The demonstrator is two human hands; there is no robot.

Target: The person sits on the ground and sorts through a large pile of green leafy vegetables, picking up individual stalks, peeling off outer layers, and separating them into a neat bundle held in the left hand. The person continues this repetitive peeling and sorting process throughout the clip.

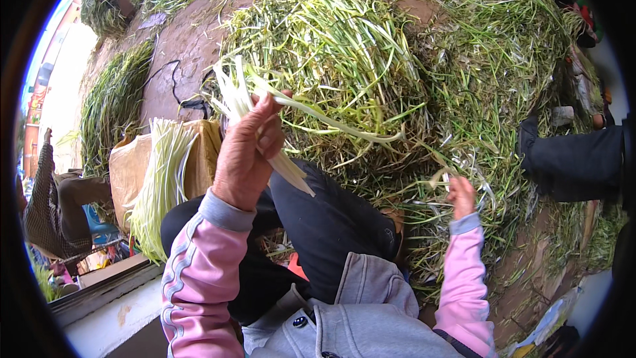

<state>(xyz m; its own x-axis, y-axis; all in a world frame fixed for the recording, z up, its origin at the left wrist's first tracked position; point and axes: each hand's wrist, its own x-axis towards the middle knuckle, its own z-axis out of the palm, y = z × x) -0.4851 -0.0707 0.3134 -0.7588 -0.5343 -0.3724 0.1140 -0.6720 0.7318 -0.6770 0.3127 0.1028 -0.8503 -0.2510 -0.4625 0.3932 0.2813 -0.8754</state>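
Note:
My left hand point(253, 146) grips a small bunch of pale, white-green vegetable stalks point(231, 92) in front of my knees. The cut-looking ends stick out below my fist, and one longer stalk point(343, 127) bends away to the right from my thumb and finger. Farther right, my right hand point(462, 196) pinches a thin, limp leaf strip point(439, 177) above the scattered leaves. A large heap of long green stalks point(338, 54) lies directly ahead. On the left, a bundle of pale, smooth stalks point(161, 174) is draped over a brown wrapped block point(124, 164).
Loose leaf litter point(497, 59) covers the ground at right. A dark trouser leg of another person point(576, 161) reaches in there. More green bundles point(117, 94) lie at far left, near a seated person point(59, 204). A black strap point(194, 104) rests on reddish ground beyond my left hand.

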